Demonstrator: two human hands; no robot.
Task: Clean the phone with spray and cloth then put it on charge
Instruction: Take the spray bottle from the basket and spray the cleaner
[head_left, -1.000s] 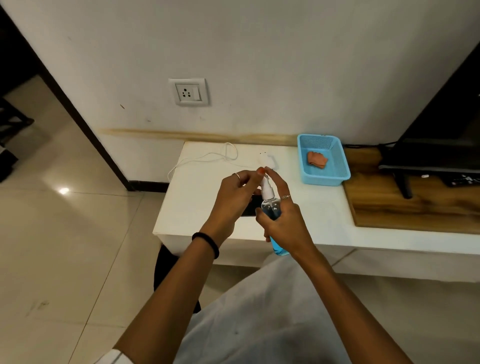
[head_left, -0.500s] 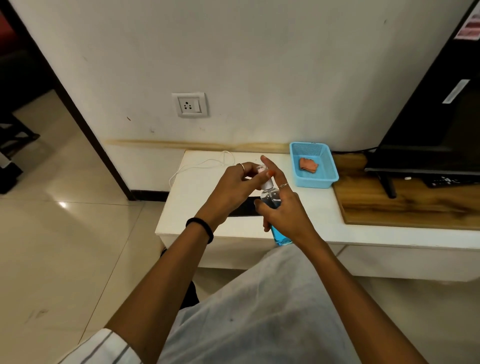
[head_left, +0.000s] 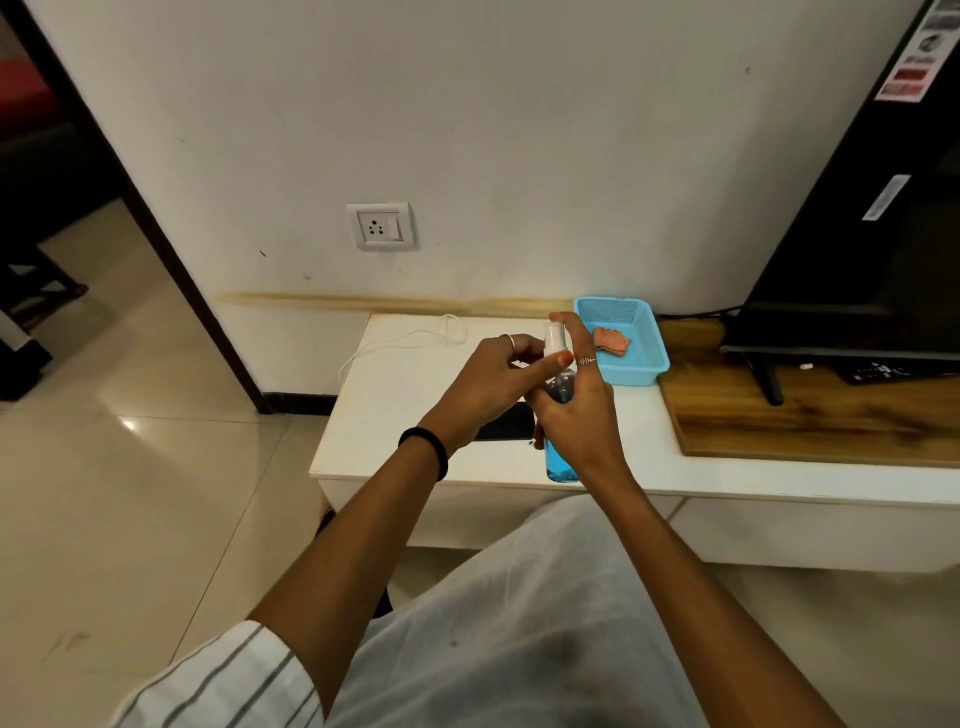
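Observation:
My right hand (head_left: 579, 415) grips a small clear spray bottle (head_left: 560, 460) of blue liquid, held upright above the white table (head_left: 395, 395). The forefinger reaches over the white nozzle (head_left: 554, 335). My left hand (head_left: 488, 387) pinches the bottle's neck just below the nozzle with thumb and fingers. A black phone (head_left: 506, 423) lies flat on the table under my hands, mostly hidden. An orange cloth (head_left: 612, 340) sits folded in a blue basket (head_left: 636, 371) at the back. A white charger cable (head_left: 415, 338) curls on the table's far left.
A wall socket (head_left: 382, 226) is above the table on the left. A black TV (head_left: 852, 260) stands on a wooden board (head_left: 805, 421) to the right. Tiled floor (head_left: 130, 493) lies to the left, with a dark doorway beyond.
The view has tilted upward, so table and hands sit lower in frame. Both hands stay on the bottle; the right forefinger has risen above the nozzle.

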